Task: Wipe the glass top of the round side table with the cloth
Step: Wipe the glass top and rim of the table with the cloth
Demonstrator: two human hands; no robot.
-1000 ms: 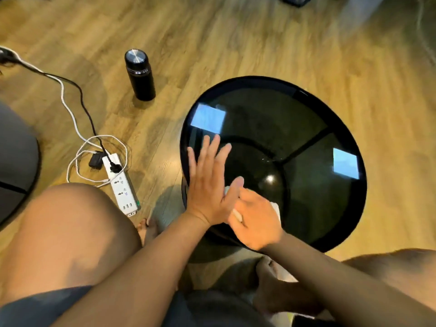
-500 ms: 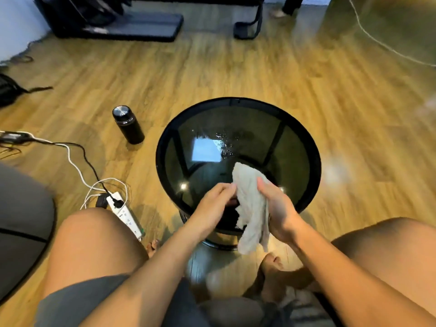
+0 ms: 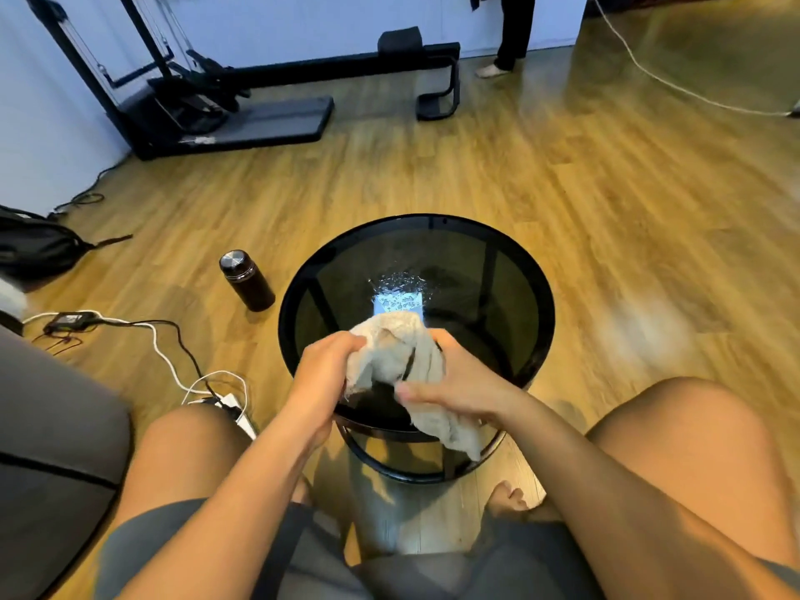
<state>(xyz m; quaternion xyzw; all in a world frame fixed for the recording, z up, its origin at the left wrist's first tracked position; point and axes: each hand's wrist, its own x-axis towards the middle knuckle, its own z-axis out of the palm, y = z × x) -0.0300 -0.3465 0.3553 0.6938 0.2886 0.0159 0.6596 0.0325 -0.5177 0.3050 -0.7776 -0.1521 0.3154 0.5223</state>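
Nearest me, both hands are on the cloth, and that is the change. A second ago the left hand lay flat on the glass while the right hand pressed the cloth down near the rim. Now neither touches the glass. The left hand's fingers are curled into the cloth's left side. The right hand grips the other side, thumb toward me; its fingertips are blurred, so I cannot read the exact hold. The cloth is bunched between them, raised over the near part of the round side table, with a loose tail hanging past the near rim.

I judge this a pause to regather or refold the cloth, not a wiping stroke. Nothing is being cleaned at this instant.

Further out, the glass top shows a patch of water droplets around a bright reflection, just beyond the cloth. That wet patch looks unwiped and is the likely next target. The head view has also tilted up since then, so more floor shows.

Left of the table, a black flask stands on the wooden floor. A dark exercise machine sits against the far wall.
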